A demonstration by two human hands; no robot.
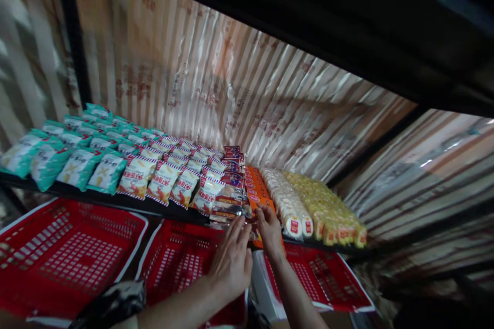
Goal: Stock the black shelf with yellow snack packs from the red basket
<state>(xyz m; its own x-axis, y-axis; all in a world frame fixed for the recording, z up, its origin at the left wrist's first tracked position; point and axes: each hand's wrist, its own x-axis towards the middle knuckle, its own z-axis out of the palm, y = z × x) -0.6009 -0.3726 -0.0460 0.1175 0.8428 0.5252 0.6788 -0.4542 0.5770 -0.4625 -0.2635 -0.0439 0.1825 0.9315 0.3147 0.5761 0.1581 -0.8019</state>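
Note:
My left hand (232,259) reaches up to the shelf's front edge, its fingers stretched out against the front of a row of dark purple and brown packets (230,200). Close beside it, my right hand (269,229) lies over the front of a row of orange packets (258,187), with its fingers slightly bent and apart. Neither hand has a packet wrapped in its fingers. The lower ends of both packet rows are partly hidden by the hands. Left of them stand white snack bags (164,180) with striped edges.
Teal bags (79,164) fill the shelf's left end. White round packs (289,205) and yellow packs (328,205) line its right. Red baskets (81,252) sit below, with a white box (266,288) between two of them. A dark beam (270,25) crosses overhead; striped sheeting (216,72) hangs behind.

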